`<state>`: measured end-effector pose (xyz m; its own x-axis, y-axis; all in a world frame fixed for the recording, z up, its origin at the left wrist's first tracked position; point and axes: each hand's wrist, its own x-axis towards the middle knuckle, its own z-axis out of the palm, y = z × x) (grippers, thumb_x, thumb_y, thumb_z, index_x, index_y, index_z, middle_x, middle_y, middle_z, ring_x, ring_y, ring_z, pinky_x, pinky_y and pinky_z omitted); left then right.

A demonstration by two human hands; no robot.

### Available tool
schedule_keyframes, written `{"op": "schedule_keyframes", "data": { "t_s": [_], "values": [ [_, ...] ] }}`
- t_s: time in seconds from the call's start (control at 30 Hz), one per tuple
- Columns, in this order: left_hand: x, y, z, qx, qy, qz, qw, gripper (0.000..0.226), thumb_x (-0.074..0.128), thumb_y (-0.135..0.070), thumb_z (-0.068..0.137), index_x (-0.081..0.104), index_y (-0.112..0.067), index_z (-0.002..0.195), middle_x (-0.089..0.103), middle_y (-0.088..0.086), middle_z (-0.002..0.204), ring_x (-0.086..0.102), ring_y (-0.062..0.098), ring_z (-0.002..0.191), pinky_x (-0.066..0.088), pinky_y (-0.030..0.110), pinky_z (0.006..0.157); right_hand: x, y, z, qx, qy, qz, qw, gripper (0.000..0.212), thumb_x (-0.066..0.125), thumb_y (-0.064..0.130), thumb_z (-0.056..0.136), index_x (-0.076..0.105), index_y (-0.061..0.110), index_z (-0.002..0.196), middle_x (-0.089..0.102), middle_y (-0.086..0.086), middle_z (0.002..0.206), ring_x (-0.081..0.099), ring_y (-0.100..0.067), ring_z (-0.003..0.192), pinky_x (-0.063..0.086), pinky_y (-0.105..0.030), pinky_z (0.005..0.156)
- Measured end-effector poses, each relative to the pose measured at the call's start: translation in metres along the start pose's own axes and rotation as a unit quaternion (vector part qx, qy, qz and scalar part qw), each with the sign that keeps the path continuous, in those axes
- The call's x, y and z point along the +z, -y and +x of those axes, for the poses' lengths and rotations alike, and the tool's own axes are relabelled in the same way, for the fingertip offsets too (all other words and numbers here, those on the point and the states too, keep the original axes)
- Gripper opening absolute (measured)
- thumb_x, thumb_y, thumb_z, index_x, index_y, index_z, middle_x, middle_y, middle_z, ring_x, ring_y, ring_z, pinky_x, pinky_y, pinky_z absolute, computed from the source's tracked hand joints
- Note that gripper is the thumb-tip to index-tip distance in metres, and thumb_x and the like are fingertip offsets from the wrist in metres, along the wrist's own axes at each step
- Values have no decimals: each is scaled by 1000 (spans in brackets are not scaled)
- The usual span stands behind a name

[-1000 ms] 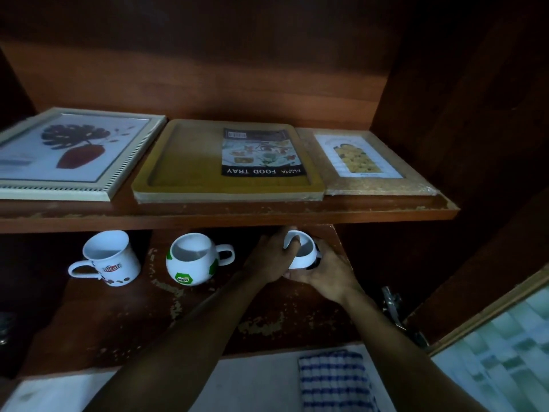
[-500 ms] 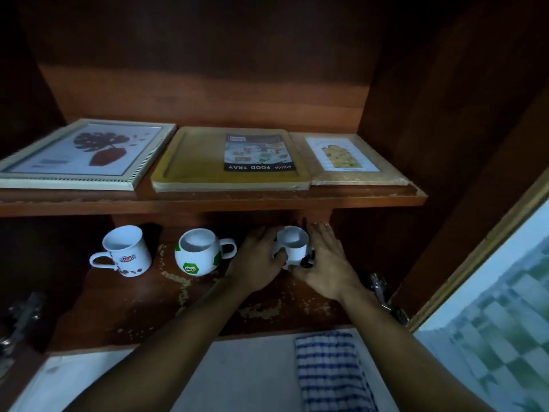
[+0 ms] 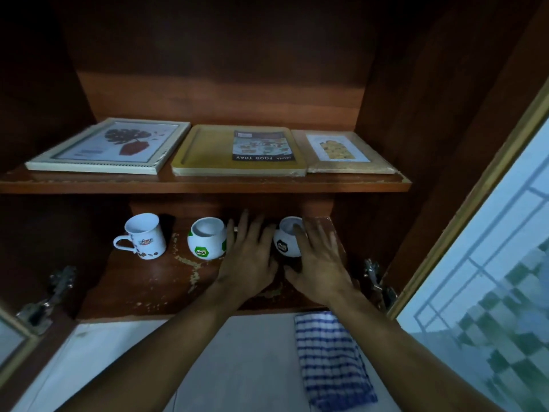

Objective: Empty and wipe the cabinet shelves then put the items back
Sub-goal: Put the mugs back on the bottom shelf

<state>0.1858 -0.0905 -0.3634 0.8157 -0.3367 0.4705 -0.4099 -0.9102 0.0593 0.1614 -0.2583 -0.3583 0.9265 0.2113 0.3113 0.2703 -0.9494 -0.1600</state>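
Observation:
Three mugs stand on the lower cabinet shelf (image 3: 148, 289): a tall white mug (image 3: 144, 236) at left, a round white-and-green mug (image 3: 207, 242) in the middle, and a round white-and-black mug (image 3: 285, 241) at right. My left hand (image 3: 248, 257) lies just left of the black mug with its fingers straight, between the two round mugs. My right hand (image 3: 319, 260) is spread beside and partly over the black mug's right side, fingers straight. On the upper shelf (image 3: 208, 184) lie a framed leaf picture (image 3: 110, 147), a wooden food tray (image 3: 237, 151) and a small wooden frame (image 3: 346, 153).
A blue-and-white checked cloth (image 3: 332, 361) lies on the white counter (image 3: 118, 367) below the cabinet. The open cabinet door with frosted glass (image 3: 490, 263) stands at the right. Metal hinges (image 3: 375, 278) sit at both sides of the lower shelf.
Both hands have let go of the white-and-black mug and opened; it now stands on the lower shelf. The view has pulled back from the cabinet.

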Motion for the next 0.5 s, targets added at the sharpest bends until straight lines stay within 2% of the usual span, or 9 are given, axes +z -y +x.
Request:
{"op": "schedule_keyframes", "data": {
  "t_s": [0.1,0.2,0.3,0.5],
  "values": [
    [-6,4,-9,14,-8,4,1000,64,45,-34,70,58,-9,128,52,15,136,38,45,132,32,63,105,-6,8,-8,8,31,-6,999,91,64,44,85,14,17,156,5,-10,164,2,-33,150,2,-57,117],
    [-13,11,-19,22,-11,-5,1000,66,54,-31,66,57,-10,128,52,16,136,39,45,132,33,61,105,-14,19,-19,29,50,-11,998,92,59,46,88,3,20,156,-4,-5,164,-6,-28,151,0,-57,117],
    [-19,13,-34,10,6,-1,1000,71,58,-31,63,54,-11,131,50,18,139,40,45,132,31,63,105,-19,31,-31,36,69,-15,997,93,59,47,88,3,18,156,-4,-6,164,-6,-29,151,2,-58,117],
    [-37,13,-75,21,34,-2,999,70,69,-28,70,51,-8,135,47,20,142,39,43,135,32,62,107,-21,56,-62,26,44,-46,998,94,64,46,86,11,11,156,6,-14,163,0,-36,150,8,-60,116]
  ]
}}
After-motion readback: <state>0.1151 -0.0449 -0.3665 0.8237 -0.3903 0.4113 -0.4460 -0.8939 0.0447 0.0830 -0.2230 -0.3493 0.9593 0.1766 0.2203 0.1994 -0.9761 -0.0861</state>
